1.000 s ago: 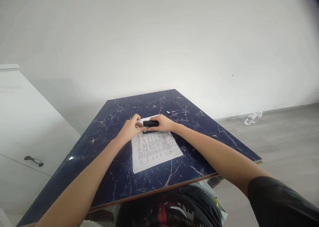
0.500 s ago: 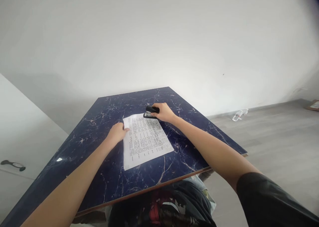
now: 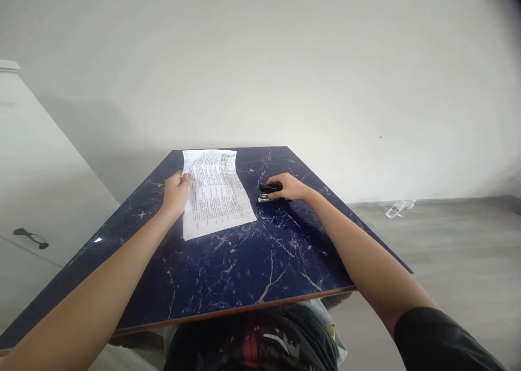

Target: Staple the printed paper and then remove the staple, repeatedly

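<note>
My left hand (image 3: 176,193) pinches the left edge of a few printed paper sheets (image 3: 214,194), thumb on top. The sheets are tilted up off the table, the far part raised and slightly curved, printed side toward me. To their right, my right hand (image 3: 288,187) is closed around a black stapler (image 3: 269,193), which is on or just above the tabletop. Its jaw end points left toward the paper, with a gap between the two. The fingers cover the stapler's rear part.
A dark blue marble-patterned table (image 3: 228,276) lies before me, its far edge by a pale wall (image 3: 260,78). At left stands a white cabinet (image 3: 36,159) with a dark handle (image 3: 31,238). On the grey floor at right lies a clear plastic bottle (image 3: 399,208).
The paper has been lifted and moved left and away from me by my left hand. The stapler, in my right hand, has come off the paper's top edge and shifted right.
</note>
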{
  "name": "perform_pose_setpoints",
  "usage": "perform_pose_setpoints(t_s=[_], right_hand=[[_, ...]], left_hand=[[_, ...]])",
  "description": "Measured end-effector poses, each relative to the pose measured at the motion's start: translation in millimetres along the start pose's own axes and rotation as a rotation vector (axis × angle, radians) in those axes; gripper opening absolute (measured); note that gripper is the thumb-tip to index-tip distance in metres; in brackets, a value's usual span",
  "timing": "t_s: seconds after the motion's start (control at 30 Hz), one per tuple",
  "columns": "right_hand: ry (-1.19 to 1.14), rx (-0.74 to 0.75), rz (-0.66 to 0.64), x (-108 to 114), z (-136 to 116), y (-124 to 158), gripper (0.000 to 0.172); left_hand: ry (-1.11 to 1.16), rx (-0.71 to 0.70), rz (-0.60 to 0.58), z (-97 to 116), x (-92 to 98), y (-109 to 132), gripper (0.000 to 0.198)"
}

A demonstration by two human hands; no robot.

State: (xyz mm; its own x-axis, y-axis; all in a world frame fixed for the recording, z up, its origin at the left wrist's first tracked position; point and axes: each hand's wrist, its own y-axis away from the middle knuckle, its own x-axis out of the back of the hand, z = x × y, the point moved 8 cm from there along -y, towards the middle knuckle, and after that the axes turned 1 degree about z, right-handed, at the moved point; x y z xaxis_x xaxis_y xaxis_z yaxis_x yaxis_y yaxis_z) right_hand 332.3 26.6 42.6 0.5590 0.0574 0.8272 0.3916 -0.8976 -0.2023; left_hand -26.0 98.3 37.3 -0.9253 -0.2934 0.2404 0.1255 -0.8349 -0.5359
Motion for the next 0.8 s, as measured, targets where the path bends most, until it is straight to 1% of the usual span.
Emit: perform_pose_setpoints(t_s=[0.07,0.17,0.23,0.33,0.43,0.5,0.57,0.63,0.67,0.73,0.77,0.8], right_hand=[[-0.027,0.05,-0.056,-6.7,-8.1,1.3,0.026],[-0.058,0.112,-0.126,-14.9,-22.6,2.4,0.029],[-0.083,0.141,-0.172,-19.9,-30.9,2.9,0.03],[-0.111,0.162,-0.202,-24.5,-38.7,2.9,0.029],[-0.122,0.19,-0.234,-30.0,-44.8,3.1,0.03],[-0.12,0.209,-0.259,-34.2,-49.4,3.1,0.03],[-0.12,0.214,-0.265,-36.8,-53.7,2.6,0.031],[-0.125,0.212,-0.262,-38.0,-58.2,2.1,0.03],[-0.129,0.214,-0.261,-38.3,-60.6,2.1,0.03],[-0.136,0.223,-0.265,-38.6,-65.2,2.7,0.029],[-0.141,0.227,-0.271,-38.8,-67.0,3.1,0.029],[-0.148,0.23,-0.279,-39.1,-68.5,3.5,0.029]], left_hand=[[0.055,0.022,0.036,2.3,4.6,-0.7,0.03],[0.116,0.015,0.069,7.8,7.3,-0.7,0.032],[0.085,0.01,0.077,8.5,9.0,-1.7,0.032],[-0.114,0.083,0.066,-3.1,14.8,-5.7,0.025],[-0.362,0.219,-0.009,-24.6,21.4,-9.8,0.009],[-0.474,0.274,-0.072,-35.3,23.3,-10.7,0.009],[-0.559,0.285,-0.111,-38.8,23.0,-9.9,0.012],[-0.618,0.267,-0.12,-34.7,20.7,-7.4,0.008],[-0.643,0.243,-0.103,-29.1,20.0,-5.9,0.008],[-0.672,0.143,-0.048,-9.8,17.7,-2.3,0.021],[-0.668,0.069,-0.041,2.8,14.0,0.4,0.029],[-0.639,-0.019,-0.071,16.4,6.8,4.6,0.034]])
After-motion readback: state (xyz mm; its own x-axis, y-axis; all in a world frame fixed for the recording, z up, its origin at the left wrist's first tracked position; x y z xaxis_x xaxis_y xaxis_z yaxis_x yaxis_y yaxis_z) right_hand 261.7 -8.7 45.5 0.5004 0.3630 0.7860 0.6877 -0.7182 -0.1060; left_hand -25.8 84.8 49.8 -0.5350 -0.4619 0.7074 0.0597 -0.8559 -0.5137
